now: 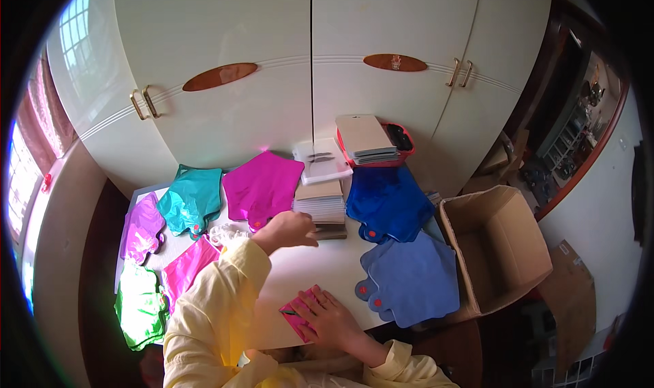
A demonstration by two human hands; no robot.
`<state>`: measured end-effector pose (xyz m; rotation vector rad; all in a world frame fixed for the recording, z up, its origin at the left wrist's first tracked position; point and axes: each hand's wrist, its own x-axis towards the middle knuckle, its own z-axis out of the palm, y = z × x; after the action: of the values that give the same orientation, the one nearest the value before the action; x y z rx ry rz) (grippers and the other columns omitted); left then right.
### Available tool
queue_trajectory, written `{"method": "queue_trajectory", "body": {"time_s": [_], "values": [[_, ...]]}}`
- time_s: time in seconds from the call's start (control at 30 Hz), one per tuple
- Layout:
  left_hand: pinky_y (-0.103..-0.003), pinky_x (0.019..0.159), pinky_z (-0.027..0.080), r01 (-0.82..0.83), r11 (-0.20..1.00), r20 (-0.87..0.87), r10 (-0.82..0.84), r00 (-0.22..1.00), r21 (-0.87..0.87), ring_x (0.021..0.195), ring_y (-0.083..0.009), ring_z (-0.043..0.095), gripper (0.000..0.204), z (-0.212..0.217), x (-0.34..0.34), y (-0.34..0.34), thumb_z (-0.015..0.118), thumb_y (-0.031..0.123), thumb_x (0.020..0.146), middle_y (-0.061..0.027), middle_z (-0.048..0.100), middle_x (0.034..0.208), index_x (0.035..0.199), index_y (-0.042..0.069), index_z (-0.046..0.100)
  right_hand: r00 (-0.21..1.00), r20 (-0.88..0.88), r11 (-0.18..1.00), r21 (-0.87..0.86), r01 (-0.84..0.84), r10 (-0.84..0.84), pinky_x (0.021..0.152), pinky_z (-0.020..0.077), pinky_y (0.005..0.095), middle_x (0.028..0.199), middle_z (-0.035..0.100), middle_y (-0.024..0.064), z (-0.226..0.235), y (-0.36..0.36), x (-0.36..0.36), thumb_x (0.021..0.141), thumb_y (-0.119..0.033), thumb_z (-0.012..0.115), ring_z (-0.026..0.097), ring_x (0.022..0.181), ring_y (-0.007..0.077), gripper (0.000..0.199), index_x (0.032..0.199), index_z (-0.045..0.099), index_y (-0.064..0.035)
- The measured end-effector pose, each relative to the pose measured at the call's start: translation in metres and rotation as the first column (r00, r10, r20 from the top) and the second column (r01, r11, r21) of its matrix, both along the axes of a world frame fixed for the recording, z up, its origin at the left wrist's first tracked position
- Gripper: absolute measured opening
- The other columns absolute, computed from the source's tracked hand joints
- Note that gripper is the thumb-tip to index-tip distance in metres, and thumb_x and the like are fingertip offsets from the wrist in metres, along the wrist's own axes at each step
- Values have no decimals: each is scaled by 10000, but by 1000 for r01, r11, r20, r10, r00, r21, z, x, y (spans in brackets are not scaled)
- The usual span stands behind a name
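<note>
Pink packet (296, 315) lies under the right hand (332, 320) fingers (308, 305).

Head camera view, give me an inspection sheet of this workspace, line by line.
Surface: white table, mostly covered, bare in the middle.
Job's things: small pink packet at the near edge; stack of flat cards mid-table.
Clutter: shiny foil pieces in magenta, teal, purple, green, pink and blue; pale blue piece; red tray holding more cards.
Grips: left hand reaches to the card stack, touching its edge; right hand lies flat on the pink packet.
Cables: nothing seen.
Surroundings: white wardrobe behind; open cardboard box to the right; window on the left.
</note>
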<state>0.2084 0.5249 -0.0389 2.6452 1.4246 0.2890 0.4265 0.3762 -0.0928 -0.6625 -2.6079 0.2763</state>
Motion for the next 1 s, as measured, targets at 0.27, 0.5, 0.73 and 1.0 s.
{"method": "queue_trajectory", "body": {"time_s": [0.27,0.5,0.73,1.0], "values": [[-400,547,526,2,981,-251,48,967,196,628,-272,665,87,0,33,-15,575,89,764,-123,632,641,719,52,640,1000,-13,1000,-22,3,-4,1055,377,475,1344,508,155,3,0,0,821,-312,611,461,1246,408,553,1337,508,-142],[-444,623,524,-63,998,-111,64,992,10,688,-349,656,115,7,13,-6,545,123,857,-161,648,704,879,31,610,1000,-16,1000,-23,0,0,1059,370,480,1357,495,166,-1,-1,-1,821,-335,611,452,1255,411,562,1338,506,-139],[-462,698,511,-41,983,-99,23,995,-180,763,-351,656,298,14,13,3,602,357,872,-145,670,765,886,66,663,1000,-11,1000,-30,3,-3,1070,356,479,1367,485,171,5,-1,1,828,-349,603,438,1269,412,565,1340,499,-130],[-414,718,541,-285,948,-236,247,940,-140,815,-326,684,379,25,87,16,644,447,778,-146,698,838,849,82,719,999,-39,1000,-23,1,-2,1063,362,476,1344,499,171,8,-1,1,814,-344,611,449,1258,407,549,1297,525,-99]]}}
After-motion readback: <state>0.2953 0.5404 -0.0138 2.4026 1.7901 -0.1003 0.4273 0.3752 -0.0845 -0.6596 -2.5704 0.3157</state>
